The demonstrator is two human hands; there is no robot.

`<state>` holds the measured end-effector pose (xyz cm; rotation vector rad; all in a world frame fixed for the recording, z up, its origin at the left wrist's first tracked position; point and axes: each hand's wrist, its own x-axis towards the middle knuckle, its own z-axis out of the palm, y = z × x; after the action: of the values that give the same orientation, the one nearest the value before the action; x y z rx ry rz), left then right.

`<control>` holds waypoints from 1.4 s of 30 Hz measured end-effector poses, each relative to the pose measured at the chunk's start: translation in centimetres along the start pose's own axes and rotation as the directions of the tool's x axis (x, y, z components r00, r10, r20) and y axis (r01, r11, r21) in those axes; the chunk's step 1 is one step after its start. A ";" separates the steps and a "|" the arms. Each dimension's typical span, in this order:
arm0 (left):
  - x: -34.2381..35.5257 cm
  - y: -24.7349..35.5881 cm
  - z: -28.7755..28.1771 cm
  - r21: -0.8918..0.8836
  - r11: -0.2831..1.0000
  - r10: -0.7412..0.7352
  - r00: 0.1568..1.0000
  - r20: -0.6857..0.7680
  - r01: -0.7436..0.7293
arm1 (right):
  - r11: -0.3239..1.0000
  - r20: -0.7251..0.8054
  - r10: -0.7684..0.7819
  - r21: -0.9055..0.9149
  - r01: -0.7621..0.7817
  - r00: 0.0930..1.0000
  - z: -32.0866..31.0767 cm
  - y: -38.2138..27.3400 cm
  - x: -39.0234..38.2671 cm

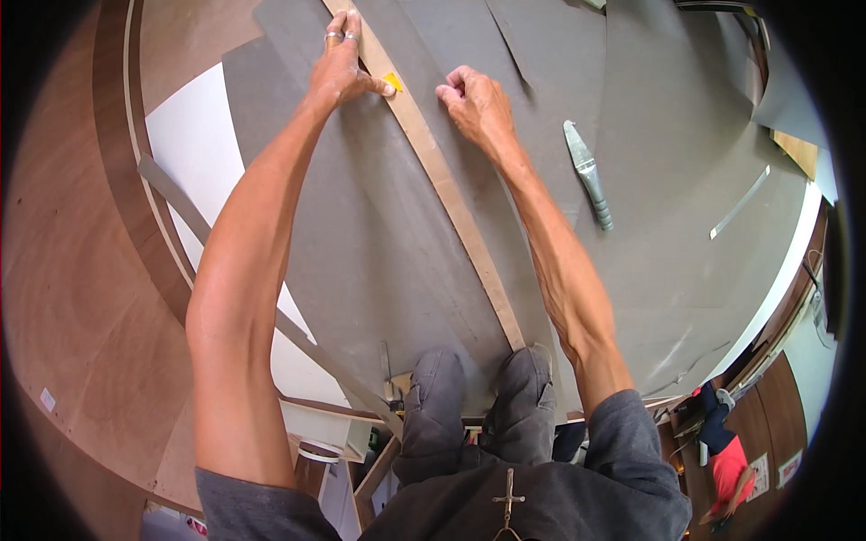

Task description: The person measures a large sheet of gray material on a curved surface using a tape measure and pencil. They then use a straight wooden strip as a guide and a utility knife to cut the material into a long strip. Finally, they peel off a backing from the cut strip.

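Grey sheet material (379, 243) spread over a wooden floor (63, 270), both hands far out at twelve o'clock.

Across the grey sheet a long wooden strip (451, 198) runs from twelve toward six. The left hand (341, 63) presses flat on the strip, its thumb by a small yellow piece (392, 82). The right hand (474, 101) is clenched just beside the strip; whether it grasps anything I cannot tell. A grey-handled knife (588, 174) lies at two o'clock.

Far end of the wooden strip (433, 162) is cut off by the top edge of the frame; its near end is hidden behind the knees (478, 397). Yellow object (392, 82) is mostly covered by the left hand (343, 68), kind can't be told. Right hand (474, 99) is curled, fingertips hidden. Red item (731, 469) at lower right is too blurred to identify.
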<state>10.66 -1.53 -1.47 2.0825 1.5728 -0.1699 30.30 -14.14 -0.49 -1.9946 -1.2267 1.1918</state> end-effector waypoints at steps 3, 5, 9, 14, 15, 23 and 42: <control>-0.3 0.4 -0.5 -0.043 0.999 0.010 1.000 0.011 -0.010 | 0.998 -0.026 -0.060 -0.038 0.059 0.998 0.4 0.4 0.0; -0.3 0.4 -0.7 -0.013 1.000 0.002 1.000 0.020 -0.002 | 0.996 -0.027 -0.083 -0.042 0.082 0.996 0.3 0.7 0.1; -0.3 0.7 -0.8 0.078 0.997 -0.024 0.999 0.038 0.021 | 1.000 -0.045 -0.011 0.012 0.012 0.999 0.2 1.2 0.6; -0.5 0.8 -0.9 0.040 0.999 0.011 1.000 0.015 -0.012 | 0.999 -0.088 0.047 -0.017 -0.049 0.995 0.3 0.0 1.5; -0.6 0.9 -0.9 0.020 1.000 0.010 1.000 0.020 -0.010 | 0.998 -0.105 0.044 -0.042 -0.048 0.994 0.4 0.3 1.6; -0.6 0.7 -0.9 0.015 1.000 0.009 0.999 0.052 -0.009 | 1.000 -0.126 -0.008 -0.027 0.005 0.992 0.8 1.6 1.8; 0.5 -0.3 -1.0 -0.195 0.979 -0.052 0.996 0.074 0.066 | 0.990 -0.197 -0.129 -0.087 0.114 0.972 1.5 3.0 2.0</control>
<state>10.34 -0.62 -0.93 1.8603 1.5456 -0.1009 30.75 -13.76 -4.36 -2.0064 -1.2858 0.8724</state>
